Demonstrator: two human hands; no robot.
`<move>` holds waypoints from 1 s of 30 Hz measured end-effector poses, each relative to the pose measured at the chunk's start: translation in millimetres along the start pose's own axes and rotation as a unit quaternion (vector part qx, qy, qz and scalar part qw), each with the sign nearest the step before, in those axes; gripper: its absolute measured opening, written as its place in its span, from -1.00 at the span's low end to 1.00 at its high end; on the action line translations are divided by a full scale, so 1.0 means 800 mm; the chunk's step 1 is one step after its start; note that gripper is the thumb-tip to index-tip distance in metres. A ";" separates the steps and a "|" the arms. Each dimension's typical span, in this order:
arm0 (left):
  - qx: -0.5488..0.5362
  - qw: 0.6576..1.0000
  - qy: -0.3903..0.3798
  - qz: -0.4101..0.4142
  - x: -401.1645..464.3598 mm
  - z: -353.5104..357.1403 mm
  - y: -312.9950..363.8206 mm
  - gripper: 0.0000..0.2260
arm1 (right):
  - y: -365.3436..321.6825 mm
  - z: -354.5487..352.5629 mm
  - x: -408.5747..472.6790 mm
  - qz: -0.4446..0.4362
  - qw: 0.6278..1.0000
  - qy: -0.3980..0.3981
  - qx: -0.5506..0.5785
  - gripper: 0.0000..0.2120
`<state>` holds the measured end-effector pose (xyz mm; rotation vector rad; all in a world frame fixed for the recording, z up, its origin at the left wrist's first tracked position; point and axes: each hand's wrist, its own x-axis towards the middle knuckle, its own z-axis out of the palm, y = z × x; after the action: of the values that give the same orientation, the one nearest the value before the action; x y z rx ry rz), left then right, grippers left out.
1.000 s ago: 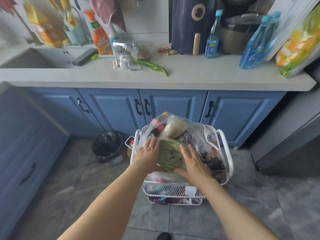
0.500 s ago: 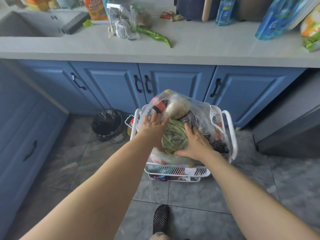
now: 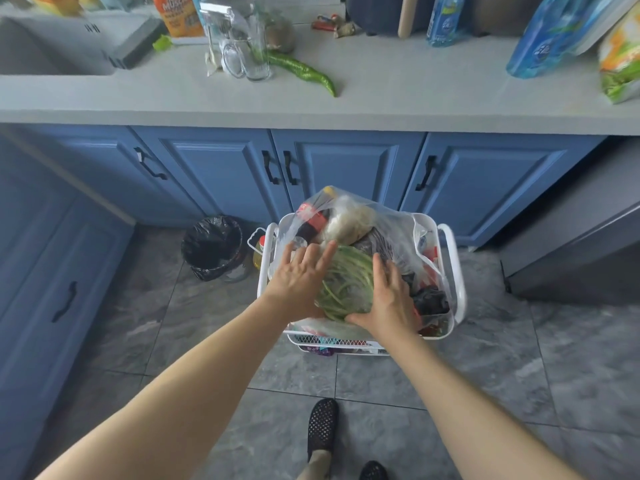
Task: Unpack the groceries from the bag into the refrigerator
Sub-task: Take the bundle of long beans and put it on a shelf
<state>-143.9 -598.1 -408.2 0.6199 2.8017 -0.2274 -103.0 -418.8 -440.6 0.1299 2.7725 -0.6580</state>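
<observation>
Crowding the clear plastic grocery bag (image 3: 391, 230): a dark cola bottle with a red label (image 3: 311, 221), a pale lumpy package (image 3: 349, 220), dark wrapped items (image 3: 429, 301) and red packets at the right side. The bag sits in the top tier of a white wire cart (image 3: 450, 265), mouth toward the camera. A yellow oil bottle (image 3: 259, 252) stands in a holder on the cart's left side; a black-lined trash bin (image 3: 214, 247) stands on the floor just beside it.

Bundle of green beans (image 3: 346, 284): lies at the near end of the bag, on top of the other goods. Strands curve, running roughly from far-left to near-right; long axis cannot be fixed more closely.

Left hand (image 3: 298, 278): fingers straight and spread, palm against the bundle's left side. Right hand (image 3: 388, 299): fingers straight, lying over the bundle's right side, thumb under its near edge. Bundle is pressed between the two palms.

Surroundings: grey veined floor tiles (image 3: 571, 375); blue cabinet doors (image 3: 346, 168) with black handles behind the cart; grey countertop (image 3: 415, 84) above, carrying a long green pepper (image 3: 301, 69), a glass jar (image 3: 252, 53), blue spray bottles (image 3: 540, 43) and an orange cleaner bottle (image 3: 180, 12). Sink (image 3: 41, 46) at far left. A grey appliance side (image 3: 571, 244) stands at right. Black perforated shoes (image 3: 322, 427) at bottom.
</observation>
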 end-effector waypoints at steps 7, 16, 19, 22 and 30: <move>-0.147 0.987 -0.014 -0.062 0.019 -0.026 -0.019 -0.14 | 0.015 -0.008 -0.009 -0.038 0.992 0.069 0.099 -0.18; -0.213 0.972 -0.012 -0.100 0.044 -0.051 -0.036 -0.59 | 0.006 -0.067 -0.003 -0.117 0.982 0.116 0.095 -0.29; -0.277 0.957 0.017 -0.082 0.059 -0.083 -0.028 -0.61 | 0.011 -0.101 -0.001 -0.131 0.977 0.148 0.080 -0.31; -0.339 0.939 0.007 -0.047 0.069 -0.131 -0.014 -0.38 | 0.019 -0.143 -0.003 -0.136 0.968 0.186 0.096 -0.38; -0.222 0.953 0.005 0.206 0.060 -0.236 0.071 0.22 | 0.088 -0.258 -0.042 -0.083 0.951 0.274 0.114 -0.53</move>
<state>-203.1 -489.3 -247.2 1.0539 2.5192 0.4738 -112.8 -263.4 -284.3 0.1460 3.2472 -1.1374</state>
